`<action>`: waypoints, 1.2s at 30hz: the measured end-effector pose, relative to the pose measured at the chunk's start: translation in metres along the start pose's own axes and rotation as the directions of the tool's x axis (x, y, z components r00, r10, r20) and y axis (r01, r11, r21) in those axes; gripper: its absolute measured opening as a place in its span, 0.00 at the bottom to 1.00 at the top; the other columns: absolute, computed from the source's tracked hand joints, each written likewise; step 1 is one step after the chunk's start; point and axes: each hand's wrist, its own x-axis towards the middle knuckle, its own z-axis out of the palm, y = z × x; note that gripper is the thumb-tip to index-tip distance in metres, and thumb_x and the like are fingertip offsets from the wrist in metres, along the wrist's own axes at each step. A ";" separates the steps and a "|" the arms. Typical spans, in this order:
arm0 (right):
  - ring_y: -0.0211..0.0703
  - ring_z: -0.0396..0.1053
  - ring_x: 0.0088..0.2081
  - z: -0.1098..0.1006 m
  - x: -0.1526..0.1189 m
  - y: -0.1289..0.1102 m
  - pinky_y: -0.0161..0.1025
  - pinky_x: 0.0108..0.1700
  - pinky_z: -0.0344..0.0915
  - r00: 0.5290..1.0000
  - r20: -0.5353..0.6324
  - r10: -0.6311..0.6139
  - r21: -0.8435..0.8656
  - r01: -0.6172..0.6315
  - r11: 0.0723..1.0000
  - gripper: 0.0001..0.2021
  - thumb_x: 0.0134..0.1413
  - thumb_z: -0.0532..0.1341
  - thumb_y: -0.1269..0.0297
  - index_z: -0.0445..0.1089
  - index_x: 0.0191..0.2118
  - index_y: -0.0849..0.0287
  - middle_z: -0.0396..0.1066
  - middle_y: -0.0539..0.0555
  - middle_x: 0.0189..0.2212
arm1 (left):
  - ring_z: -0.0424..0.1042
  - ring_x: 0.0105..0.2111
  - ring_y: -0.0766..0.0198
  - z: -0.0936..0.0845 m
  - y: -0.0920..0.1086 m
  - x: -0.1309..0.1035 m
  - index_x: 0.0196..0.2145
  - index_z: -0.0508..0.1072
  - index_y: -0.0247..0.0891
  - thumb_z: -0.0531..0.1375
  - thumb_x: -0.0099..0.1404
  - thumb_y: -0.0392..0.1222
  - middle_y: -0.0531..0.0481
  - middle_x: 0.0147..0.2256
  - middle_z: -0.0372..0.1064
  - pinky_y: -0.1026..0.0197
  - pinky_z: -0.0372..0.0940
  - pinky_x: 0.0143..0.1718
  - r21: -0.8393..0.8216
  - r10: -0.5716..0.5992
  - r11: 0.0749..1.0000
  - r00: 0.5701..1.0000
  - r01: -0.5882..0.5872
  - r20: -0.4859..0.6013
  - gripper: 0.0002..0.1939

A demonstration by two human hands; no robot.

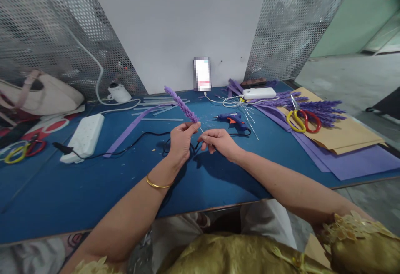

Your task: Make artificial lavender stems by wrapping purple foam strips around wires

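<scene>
A purple lavender-like flower spike [181,104] tilts up and to the left over the blue table. My left hand [182,140] pinches it at its lower end, thumb and fingers closed. Close beside it on the right, my right hand [217,141] has its fingertips pinched on the thin pale stem [201,128] below the flower. Behind my right hand lies a blue glue gun [233,120], its nozzle pointing left. A long purple strip [131,130] and several translucent sticks [162,119] rest on the table to the left of the flower.
At left are a white power strip [86,136], scissors [25,151] and a bag [46,93]. A phone [202,74] leans on the white board [184,24]. At right, red-yellow scissors [303,121], purple flowers [325,109], brown paper [346,136] and purple sheets [359,161]. Black cable runs behind my hands.
</scene>
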 end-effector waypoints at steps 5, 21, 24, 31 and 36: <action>0.30 0.61 0.15 0.001 0.000 0.000 0.31 0.20 0.56 1.000 0.012 0.000 0.000 0.000 1.000 0.09 0.52 0.62 0.61 0.75 0.30 0.63 0.73 0.49 0.19 | 0.60 0.25 0.68 0.000 0.001 0.000 0.18 0.74 0.37 0.74 0.41 0.40 0.55 0.20 0.64 0.62 0.58 0.32 -0.039 -0.021 0.999 1.000 0.021 0.014 0.12; 0.31 0.63 0.17 0.000 -0.001 0.000 0.32 0.23 0.57 0.996 0.080 -0.028 0.039 0.025 0.999 0.14 0.52 0.64 0.54 0.75 0.32 0.62 0.74 0.50 0.22 | 0.62 0.27 0.68 -0.002 0.007 -0.002 0.24 0.81 0.34 0.74 0.42 0.48 0.51 0.23 0.66 0.64 0.58 0.29 -0.057 -0.071 0.995 0.989 0.079 0.129 0.15; 0.31 0.63 0.17 0.001 -0.001 -0.001 0.32 0.23 0.57 0.997 0.067 -0.048 0.066 0.044 0.997 0.14 0.52 0.63 0.54 0.75 0.32 0.62 0.73 0.50 0.21 | 0.61 0.26 0.69 -0.002 0.007 -0.003 0.26 0.82 0.34 0.74 0.43 0.50 0.52 0.22 0.66 0.65 0.57 0.28 -0.064 -0.107 0.991 0.983 0.117 0.147 0.17; 0.31 0.61 0.15 0.001 0.001 -0.002 0.32 0.21 0.55 0.998 -0.028 -0.049 0.022 0.049 0.999 0.14 0.49 0.64 0.54 0.76 0.29 0.62 0.71 0.49 0.18 | 0.61 0.25 0.69 0.000 0.008 -0.004 0.26 0.82 0.34 0.74 0.42 0.48 0.53 0.22 0.67 0.63 0.59 0.31 -0.043 -0.074 0.996 0.992 0.079 0.099 0.16; 0.31 0.60 0.15 0.002 0.004 0.003 0.32 0.20 0.56 0.999 -0.052 0.001 -0.041 -0.003 0.999 0.12 0.48 0.64 0.56 0.75 0.29 0.62 0.70 0.48 0.17 | 0.62 0.25 0.69 0.000 0.004 -0.004 0.22 0.79 0.34 0.74 0.41 0.44 0.53 0.21 0.68 0.63 0.58 0.30 0.001 -0.070 0.998 0.997 0.070 0.025 0.13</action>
